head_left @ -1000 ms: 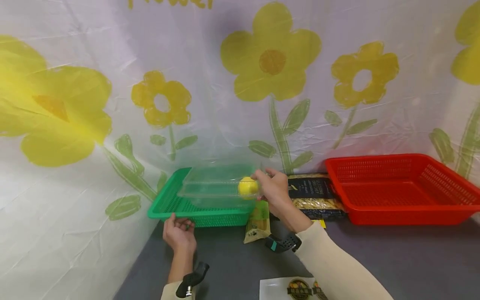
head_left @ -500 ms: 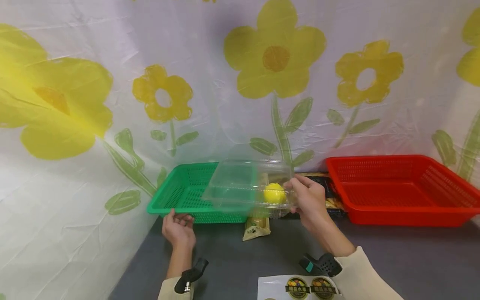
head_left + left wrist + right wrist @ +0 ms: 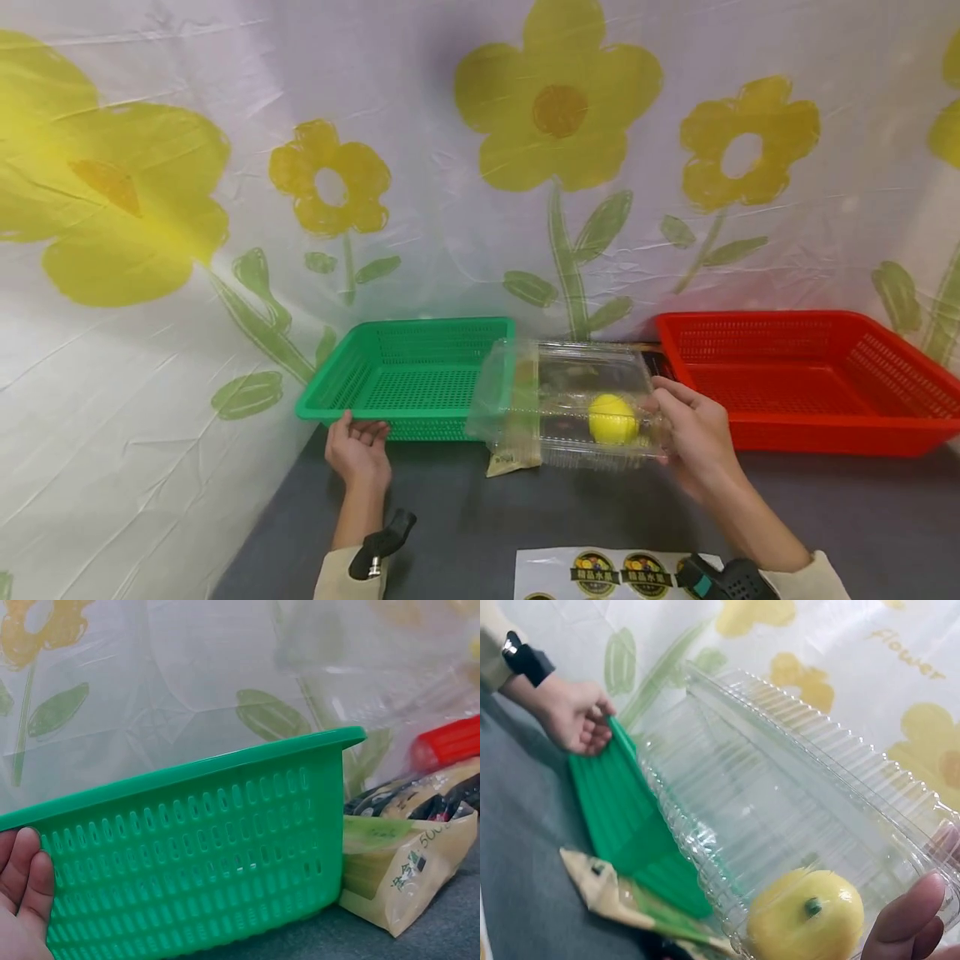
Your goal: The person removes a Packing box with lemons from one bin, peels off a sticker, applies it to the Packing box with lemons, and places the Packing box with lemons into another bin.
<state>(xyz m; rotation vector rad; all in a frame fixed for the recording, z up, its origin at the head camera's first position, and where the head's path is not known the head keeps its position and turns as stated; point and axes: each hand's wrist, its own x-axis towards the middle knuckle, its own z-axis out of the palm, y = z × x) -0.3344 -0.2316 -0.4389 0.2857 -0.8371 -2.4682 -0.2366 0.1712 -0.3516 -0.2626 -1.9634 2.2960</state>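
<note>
My right hand (image 3: 701, 437) grips the right end of a clear plastic clamshell container (image 3: 570, 375), its thumb on the near side in the right wrist view. Inside, at the end by the thumb, sits a round yellow fruit (image 3: 806, 915) with a green stem end. The container is raised and overlaps the right end of the green basket (image 3: 405, 425) in the head view. My left hand (image 3: 358, 454) holds the front rim of that basket near its left corner, thumb on the rim and fingers curled beneath. No contents show in the basket.
A beige and green packet (image 3: 397, 877) lies against the basket's right end. Partly hidden behind the container is a dark food bag (image 3: 656, 360). A red basket (image 3: 825, 433) stands at the right, and a sticker sheet (image 3: 543, 567) lies at the table's front. A flower-printed curtain (image 3: 435, 250) hangs behind.
My right hand has carried the container with the yellow fruit rightward and nearer, from over the green basket toward the red one. My left hand has kept its hold on the green basket's rim.
</note>
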